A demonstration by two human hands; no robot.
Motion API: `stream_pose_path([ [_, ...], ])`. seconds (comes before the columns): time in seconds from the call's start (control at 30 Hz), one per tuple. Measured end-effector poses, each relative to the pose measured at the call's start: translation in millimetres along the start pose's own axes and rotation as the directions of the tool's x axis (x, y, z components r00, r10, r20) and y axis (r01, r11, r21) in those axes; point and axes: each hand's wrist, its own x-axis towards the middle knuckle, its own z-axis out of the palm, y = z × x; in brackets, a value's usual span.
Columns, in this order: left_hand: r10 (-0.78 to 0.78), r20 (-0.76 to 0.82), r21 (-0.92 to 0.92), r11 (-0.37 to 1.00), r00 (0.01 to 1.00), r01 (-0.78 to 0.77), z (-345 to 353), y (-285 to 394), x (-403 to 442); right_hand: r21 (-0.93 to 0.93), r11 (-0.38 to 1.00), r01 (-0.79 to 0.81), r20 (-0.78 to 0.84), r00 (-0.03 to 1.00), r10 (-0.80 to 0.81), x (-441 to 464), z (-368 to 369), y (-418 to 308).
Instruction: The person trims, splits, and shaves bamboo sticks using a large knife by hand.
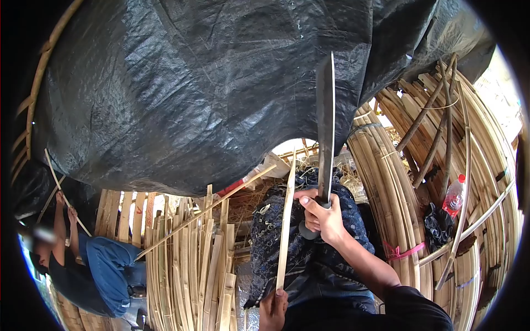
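Note:
My right hand point(322, 216) is closed round the handle of a long machete point(326, 116), whose blade points up and away from me. Low in the view, my left hand point(273, 309) grips the bottom end of a pale bamboo strip point(286, 226). The strip stands nearly upright, just left of the machete, and its upper part passes close to my right hand. Dark patterned cloth point(270, 237) covers my lap, with thin shavings lying on it.
Split bamboo slats point(185, 265) stand at the left, bundled poles point(381, 182) at the right. Beyond them are a red-capped bottle point(454, 196) and a black bag point(437, 226). Black sheeting point(210, 94) hangs ahead. A person in jeans point(113, 262) holds a thin strip at far left.

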Motion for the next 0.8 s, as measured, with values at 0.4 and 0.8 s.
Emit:
stream_pose_path([
  [0.4,-0.024,0.269,-0.11,0.992,0.963,0.056,-10.4,38.2,8.6,0.052,0.999,0.001,0.056,0.998,-0.004,-1.0,8.7,-5.9],
  [0.8,0.022,0.47,-0.036,0.999,0.882,-0.006,25.8,128.3,93.4,-0.311,0.931,0.191,0.058,0.982,-0.182,-16.6,8.7,-13.8],
])
